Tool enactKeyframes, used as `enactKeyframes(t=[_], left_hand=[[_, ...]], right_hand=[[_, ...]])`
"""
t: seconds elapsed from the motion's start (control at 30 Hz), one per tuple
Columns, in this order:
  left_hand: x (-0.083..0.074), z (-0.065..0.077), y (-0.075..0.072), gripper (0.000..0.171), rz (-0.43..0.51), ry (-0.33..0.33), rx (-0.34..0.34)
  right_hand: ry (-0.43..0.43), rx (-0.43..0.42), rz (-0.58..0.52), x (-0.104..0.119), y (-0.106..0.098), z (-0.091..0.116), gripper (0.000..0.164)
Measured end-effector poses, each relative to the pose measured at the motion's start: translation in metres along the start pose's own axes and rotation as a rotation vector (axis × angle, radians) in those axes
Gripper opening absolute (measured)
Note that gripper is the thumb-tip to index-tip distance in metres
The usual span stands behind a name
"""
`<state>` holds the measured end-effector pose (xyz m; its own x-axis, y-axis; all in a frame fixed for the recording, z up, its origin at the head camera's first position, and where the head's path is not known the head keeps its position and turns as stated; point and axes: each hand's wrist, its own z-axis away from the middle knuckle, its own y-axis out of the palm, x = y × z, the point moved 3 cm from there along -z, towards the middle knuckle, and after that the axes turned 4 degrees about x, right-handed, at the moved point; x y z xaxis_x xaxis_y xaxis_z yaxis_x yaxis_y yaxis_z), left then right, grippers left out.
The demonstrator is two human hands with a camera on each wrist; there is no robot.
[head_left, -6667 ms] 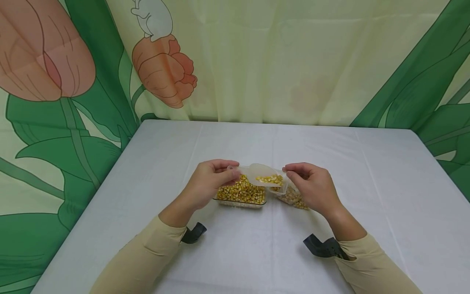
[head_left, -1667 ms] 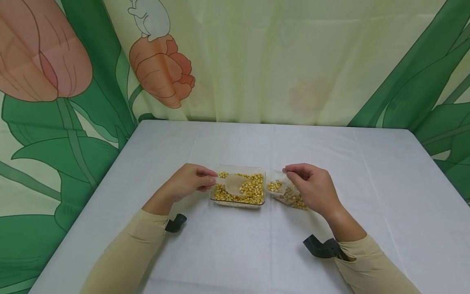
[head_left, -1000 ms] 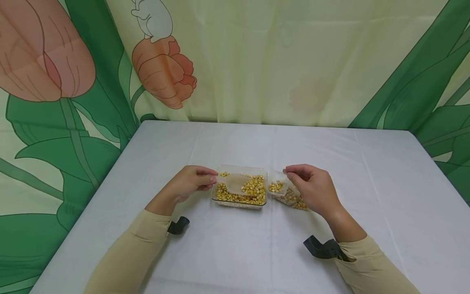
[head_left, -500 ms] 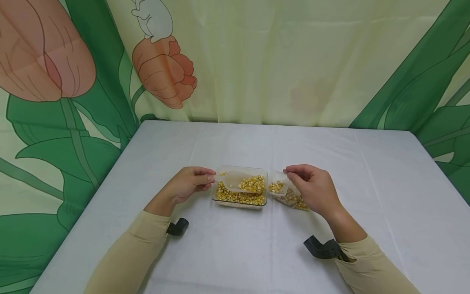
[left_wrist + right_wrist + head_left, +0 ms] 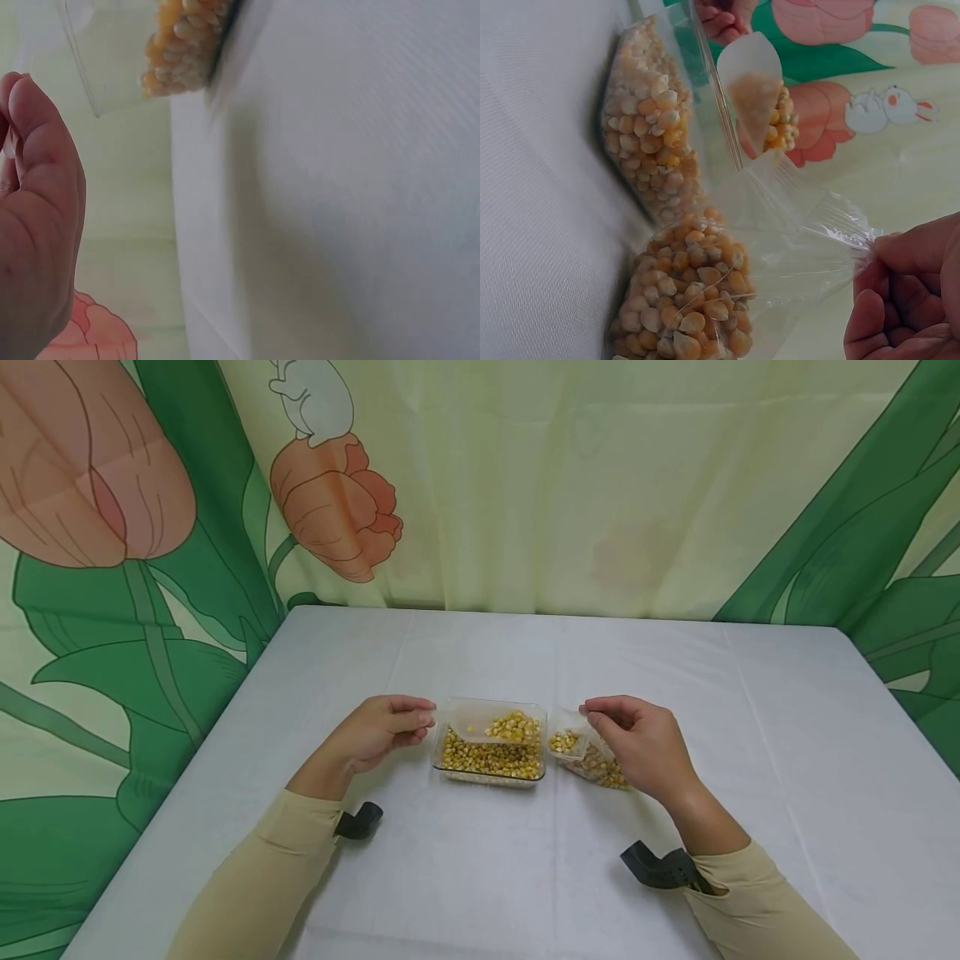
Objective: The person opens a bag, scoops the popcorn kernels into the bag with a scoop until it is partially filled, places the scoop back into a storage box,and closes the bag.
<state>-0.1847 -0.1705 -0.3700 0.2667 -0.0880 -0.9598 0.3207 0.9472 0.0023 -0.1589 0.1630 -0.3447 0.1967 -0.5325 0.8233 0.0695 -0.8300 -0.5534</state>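
Observation:
My left hand (image 5: pixel 382 733) pinches the handle end of a whitish translucent scoop (image 5: pixel 750 64). The scoop carries a heap of corn kernels (image 5: pixel 516 727) over a clear rectangular container (image 5: pixel 489 779), which also holds corn. To the right of that container, a clear plastic bag (image 5: pixel 799 217) rests on the table, partly filled with kernels. My right hand (image 5: pixel 643 742) pinches the bag's upper edge between thumb and fingers, keeping its mouth raised. In the left wrist view, the left hand's fingers (image 5: pixel 34 142) are near the container's clear wall (image 5: pixel 94 56); the scoop there is barely visible.
A white cloth (image 5: pixel 480 868) covers the table. Behind it hangs a curtain (image 5: pixel 570 485) printed with flowers, leaves and a rabbit. Black wrist mounts (image 5: pixel 660 867) project from both sleeves close above the table.
Several seconds ago the scoop was near the bag's mouth; it then moved left into the container's corn. Now it has risen, loaded with kernels. My right hand keeps its place on the bag.

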Motion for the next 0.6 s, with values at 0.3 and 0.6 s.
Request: enactKeyframes(t=[0.3, 0.6], left_hand=[[-0.005, -0.002, 0.011, 0.034, 0.032, 0.035, 0.010], [-0.013, -0.004, 0.030, 0.033, 0.008, 0.047, 0.017]], right_hand=[[-0.003, -0.002, 0.005, 0.000, 0.000, 0.000, 0.020], [0.003, 0.003, 0.013, 0.000, 0.000, -0.001, 0.020]])
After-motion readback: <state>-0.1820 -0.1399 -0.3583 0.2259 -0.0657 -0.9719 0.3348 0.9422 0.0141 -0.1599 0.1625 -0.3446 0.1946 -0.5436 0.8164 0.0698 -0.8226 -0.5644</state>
